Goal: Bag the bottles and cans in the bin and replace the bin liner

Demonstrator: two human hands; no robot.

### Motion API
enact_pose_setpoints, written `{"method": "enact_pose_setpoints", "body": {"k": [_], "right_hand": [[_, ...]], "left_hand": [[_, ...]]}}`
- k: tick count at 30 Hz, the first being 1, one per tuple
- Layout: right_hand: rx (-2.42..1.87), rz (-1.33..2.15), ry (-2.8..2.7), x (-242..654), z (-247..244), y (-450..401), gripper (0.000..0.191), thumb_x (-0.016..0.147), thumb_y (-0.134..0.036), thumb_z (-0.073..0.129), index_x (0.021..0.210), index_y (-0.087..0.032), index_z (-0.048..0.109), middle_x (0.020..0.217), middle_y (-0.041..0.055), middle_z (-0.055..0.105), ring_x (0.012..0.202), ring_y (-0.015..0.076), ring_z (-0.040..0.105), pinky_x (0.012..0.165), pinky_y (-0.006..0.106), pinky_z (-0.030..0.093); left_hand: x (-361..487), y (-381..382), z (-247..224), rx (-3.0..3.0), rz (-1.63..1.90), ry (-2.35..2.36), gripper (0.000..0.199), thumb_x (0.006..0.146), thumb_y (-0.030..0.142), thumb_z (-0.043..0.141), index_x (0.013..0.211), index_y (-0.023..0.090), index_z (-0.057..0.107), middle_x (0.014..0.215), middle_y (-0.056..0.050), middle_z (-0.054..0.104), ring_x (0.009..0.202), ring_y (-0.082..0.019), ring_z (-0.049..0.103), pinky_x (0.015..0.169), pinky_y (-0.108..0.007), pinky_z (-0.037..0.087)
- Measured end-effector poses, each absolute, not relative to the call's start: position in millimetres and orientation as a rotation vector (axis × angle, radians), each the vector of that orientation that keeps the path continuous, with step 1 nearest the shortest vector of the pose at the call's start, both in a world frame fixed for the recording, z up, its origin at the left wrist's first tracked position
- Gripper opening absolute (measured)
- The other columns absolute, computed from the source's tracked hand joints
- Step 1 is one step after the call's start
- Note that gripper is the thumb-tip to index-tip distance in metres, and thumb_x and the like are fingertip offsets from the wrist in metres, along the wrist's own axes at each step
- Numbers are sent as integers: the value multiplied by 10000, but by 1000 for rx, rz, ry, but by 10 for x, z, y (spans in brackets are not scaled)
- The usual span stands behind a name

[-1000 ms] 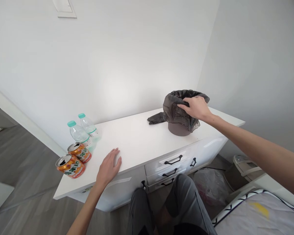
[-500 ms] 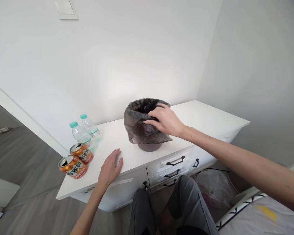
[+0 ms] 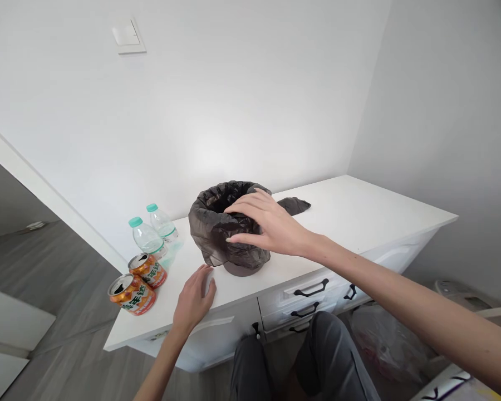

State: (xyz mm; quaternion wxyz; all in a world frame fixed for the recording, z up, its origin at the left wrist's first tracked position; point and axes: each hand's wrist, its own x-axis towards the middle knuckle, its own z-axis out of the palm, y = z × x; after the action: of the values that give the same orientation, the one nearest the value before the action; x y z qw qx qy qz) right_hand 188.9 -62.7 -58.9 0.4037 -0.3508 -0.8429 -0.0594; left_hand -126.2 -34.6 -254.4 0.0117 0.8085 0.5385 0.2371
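Observation:
A small round trash can (image 3: 245,270) stands on the white cabinet top, most of it hidden under a dark translucent garbage bag (image 3: 211,228) that is folded out over its rim. My right hand (image 3: 267,223) is at the near right side of the can, touching the bag. Its fingers reach over the rim and its thumb points along the outside, spread well apart. My left hand (image 3: 194,295) rests loosely on the cabinet's front edge, fingers apart and holding nothing, just left of the can. A dark strip of bag plastic (image 3: 296,206) lies to the can's right.
Two orange drink cans (image 3: 132,293) stand opened at the cabinet's left end, with two clear bottles (image 3: 147,238) with teal caps behind them. The white cabinet (image 3: 342,223) has black drawer handles. A clear plastic bag (image 3: 388,340) is on the floor at right.
The lined trash can has shifted left along the cabinet, with my right hand moving alongside. The dark plastic strip now shows at its right. My left hand stays on the edge; the view has shifted.

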Motion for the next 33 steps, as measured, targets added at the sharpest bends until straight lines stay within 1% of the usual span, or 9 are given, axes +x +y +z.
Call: {"method": "enact_pose_setpoints", "body": {"k": [2, 4, 6, 9, 14, 22, 27, 30, 33], "right_hand": [[-868, -155, -1959, 2054, -681, -677, 353, 1029, -527, 564, 1296, -310, 643, 1295, 88, 692, 1263, 292, 616, 1119, 513, 466], [-974, -137, -1703, 2273, -892, -658, 376, 1055, -544, 475, 1300, -303, 626, 1274, 114, 685, 1227, 302, 632, 1044, 509, 514], [-1117, -20, -1440, 2526, -1231, -563, 404, 1068, -554, 410, 1237, -254, 622, 1186, 134, 702, 1125, 294, 668, 975, 488, 538], [-1245, 425, -1394, 2882, -1863, -345, 439, 1051, -601, 424, 1066, -211, 625, 960, 97, 738, 903, 244, 708, 848, 394, 552], [-1308, 837, -1378, 3179, -2606, -95, 511, 1013, -672, 456, 891, -209, 635, 789, 35, 721, 643, 173, 651, 725, 321, 506], [-1310, 872, -1390, 3228, -2695, -86, 481, 995, -653, 488, 843, -225, 647, 743, 14, 704, 605, 170, 617, 697, 314, 483], [-1327, 841, -1409, 3214, -2671, -118, 482, 947, -688, 522, 775, -243, 590, 696, 15, 686, 597, 187, 619, 678, 325, 484], [-1345, 829, -1408, 3195, -2625, -159, 491, 929, -707, 522, 745, -253, 557, 666, 15, 677, 591, 195, 624, 674, 333, 491], [-1344, 811, -1407, 3178, -2599, -199, 492, 929, -704, 516, 739, -252, 557, 661, 19, 676, 585, 192, 622, 678, 339, 498]], "left_hand": [[-1255, -336, -2548, 2509, 753, 1694, 417, 1017, 442, 477, 1350, 228, 610, 1456, -111, 649, 1370, -303, 602, 1169, -490, 471], [-1241, -325, -2542, 2506, 751, 1705, 405, 1015, 428, 474, 1344, 238, 614, 1447, -107, 653, 1346, -305, 619, 1152, -494, 483], [-1223, -318, -2524, 2519, 728, 1704, 395, 1016, 419, 469, 1340, 243, 611, 1423, -104, 667, 1314, -307, 637, 1134, -494, 492], [-1194, -317, -2476, 2533, 673, 1719, 378, 1023, 427, 449, 1312, 241, 608, 1368, -106, 688, 1253, -309, 664, 1086, -475, 515], [-1166, -329, -2415, 2529, 607, 1771, 361, 1027, 454, 432, 1264, 242, 603, 1197, -92, 734, 1061, -288, 716, 912, -418, 558], [-1125, -359, -2349, 2498, 557, 1818, 345, 1014, 475, 424, 1181, 241, 615, 1057, -87, 750, 957, -274, 716, 842, -400, 543], [-1082, -402, -2283, 2484, 573, 1822, 337, 997, 476, 410, 1116, 238, 617, 1012, -84, 751, 931, -274, 717, 855, -406, 550], [-1068, -434, -2257, 2478, 597, 1820, 355, 982, 454, 416, 1179, 248, 628, 1070, -84, 763, 993, -281, 730, 899, -413, 564], [-1060, -461, -2249, 2480, 614, 1804, 419, 977, 431, 421, 1291, 240, 622, 1224, -92, 753, 1110, -285, 721, 1001, -431, 554]]}}
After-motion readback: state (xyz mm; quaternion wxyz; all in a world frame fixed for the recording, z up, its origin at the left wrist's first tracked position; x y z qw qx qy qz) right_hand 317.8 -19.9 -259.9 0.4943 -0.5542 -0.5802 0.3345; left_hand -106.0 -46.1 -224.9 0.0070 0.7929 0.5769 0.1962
